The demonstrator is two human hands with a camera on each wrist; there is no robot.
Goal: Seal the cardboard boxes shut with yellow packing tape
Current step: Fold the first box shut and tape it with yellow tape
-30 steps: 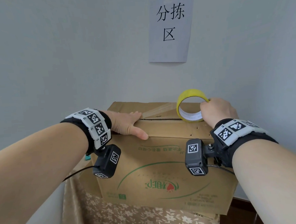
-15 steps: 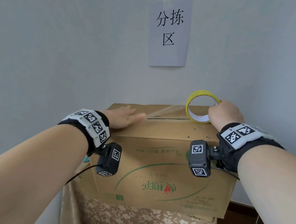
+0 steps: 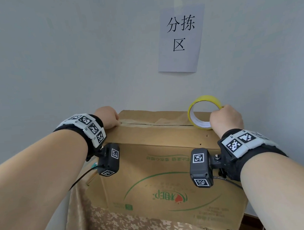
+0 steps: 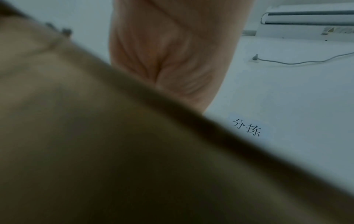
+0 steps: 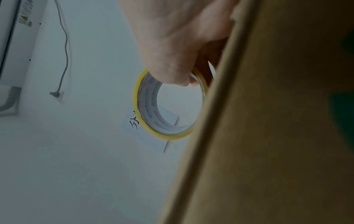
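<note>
A brown cardboard box [image 3: 159, 167] with green print stands on a cloth-covered surface against the wall. A strip of tape [image 3: 165, 122] lies along its closed top seam. My left hand [image 3: 107, 117] rests on the left end of the box top, thumb at the seam; its fingers reach past the edge, out of sight. In the left wrist view only the flat palm [image 4: 168, 53] and the blurred box [image 4: 95, 151] show. My right hand [image 3: 225, 119] grips the yellow tape roll [image 3: 206, 98] upright at the seam's right end. The right wrist view shows its fingers [image 5: 172, 45] hooked through the roll [image 5: 168, 136] beside the box [image 5: 268, 121].
A white paper sign [image 3: 180, 37] with black characters hangs on the pale wall right behind the box. A beige floral cloth [image 3: 127, 225] covers the support under the box. An air conditioner [image 4: 306, 19] and a cable [image 4: 287, 62] sit high on the wall.
My left hand has slid left along the seam, from near the middle to the box's left end. My right hand has carried the roll right, and the tape strip is longer.
</note>
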